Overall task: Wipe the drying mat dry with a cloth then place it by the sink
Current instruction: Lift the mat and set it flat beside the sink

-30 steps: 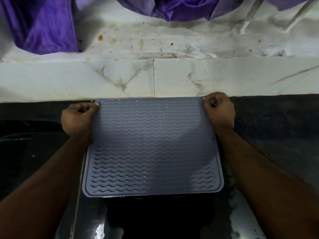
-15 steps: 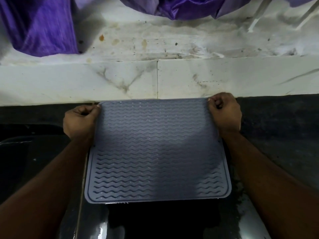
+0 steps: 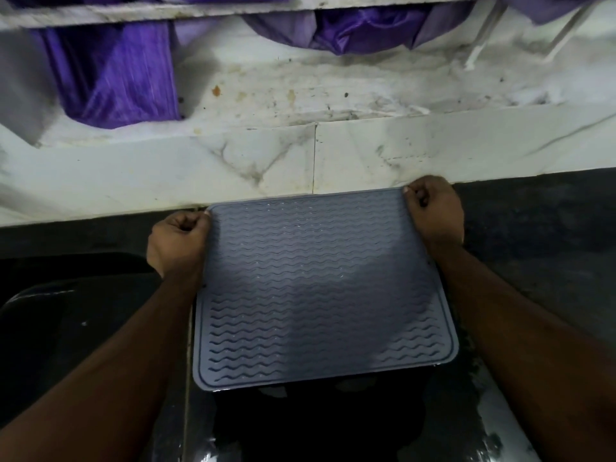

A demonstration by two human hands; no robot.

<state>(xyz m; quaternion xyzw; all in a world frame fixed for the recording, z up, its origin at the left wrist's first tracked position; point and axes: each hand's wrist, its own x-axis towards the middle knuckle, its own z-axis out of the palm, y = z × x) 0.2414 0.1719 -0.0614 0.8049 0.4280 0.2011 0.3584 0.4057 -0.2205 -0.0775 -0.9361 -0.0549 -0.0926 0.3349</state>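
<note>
A grey-blue ribbed drying mat (image 3: 320, 288) lies spread on the dark counter, its far edge close to the white marble backsplash. My left hand (image 3: 178, 240) pinches the mat's far left corner with curled fingers. My right hand (image 3: 433, 211) pinches the far right corner the same way. The mat's near edge sits just above a dark wet patch of counter. Small water glints show among the wavy ridges. No cloth is in view.
A dark sink basin (image 3: 66, 328) lies to the left of the mat. The marble ledge (image 3: 300, 105) behind carries purple cloth bags (image 3: 113, 81) and white rack legs (image 3: 480, 45) at the right. The black counter (image 3: 540, 248) stretches to the right, wet near the front.
Both hands, still gripping the mat's far corners, have shifted it a little to the right and toward the backsplash; the view has tilted upward, showing more of the ledge.
</note>
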